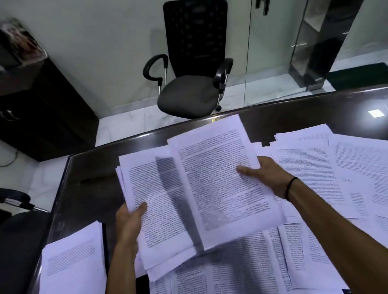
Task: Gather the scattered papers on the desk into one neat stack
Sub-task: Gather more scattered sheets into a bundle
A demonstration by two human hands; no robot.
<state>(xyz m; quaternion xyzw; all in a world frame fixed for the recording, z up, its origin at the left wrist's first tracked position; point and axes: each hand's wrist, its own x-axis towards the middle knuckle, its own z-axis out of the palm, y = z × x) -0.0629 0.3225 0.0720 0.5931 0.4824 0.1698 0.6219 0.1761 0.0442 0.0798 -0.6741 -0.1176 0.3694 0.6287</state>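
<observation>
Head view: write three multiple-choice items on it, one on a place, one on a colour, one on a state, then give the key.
1. Where do most loose sheets lie?
A. on the desk, right of the hands
B. on the floor
C. on the office chair

2. What colour is the band on the right wrist?
A. white
B. red
C. black

3. What is the right hand doing?
A. hanging idle
B. holding a sheet
C. pressing the desk

Key: 1 A, pages spread over the dark top; 2 C, a dark loop at the wrist; 3 B, thumb lies on the page, beside the bundle in the left hand.
</observation>
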